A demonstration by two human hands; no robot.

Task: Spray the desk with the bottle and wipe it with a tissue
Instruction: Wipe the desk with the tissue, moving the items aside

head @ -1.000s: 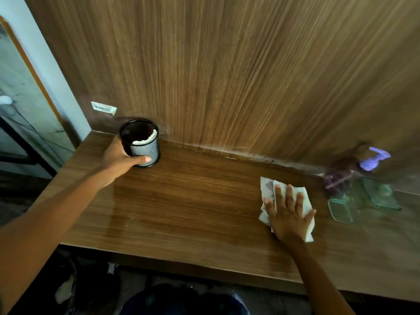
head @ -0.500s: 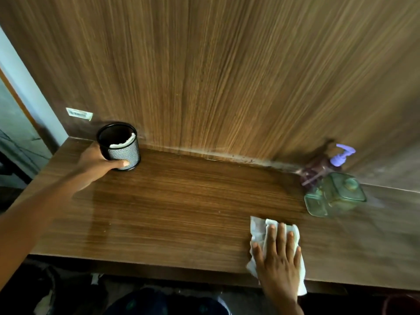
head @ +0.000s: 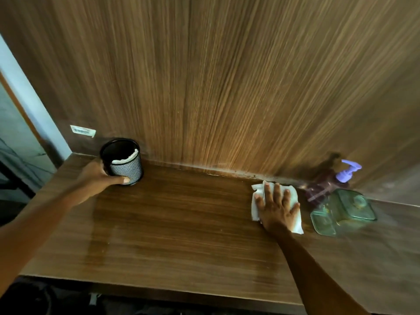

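My right hand (head: 277, 208) lies flat, fingers spread, pressing a white tissue (head: 293, 194) onto the wooden desk (head: 181, 235), close to the back wall at the right. Just right of it lies a dark bottle with a purple pump head (head: 346, 172), its body blurred. At the desk's back left, my left hand (head: 95, 180) grips a black mesh cup (head: 123, 163) with white paper inside.
A greenish glass jar (head: 343, 211) lies on its side right of the tissue, touching the bottle. A wood-panel wall (head: 227, 87) rises behind the desk, with a small label (head: 83, 130) at the left. The desk's front edge runs along the bottom.
My right hand slid the tissue from the desk's front edge back toward the wall, beside the bottle and jar. My left hand stayed on the mesh cup.
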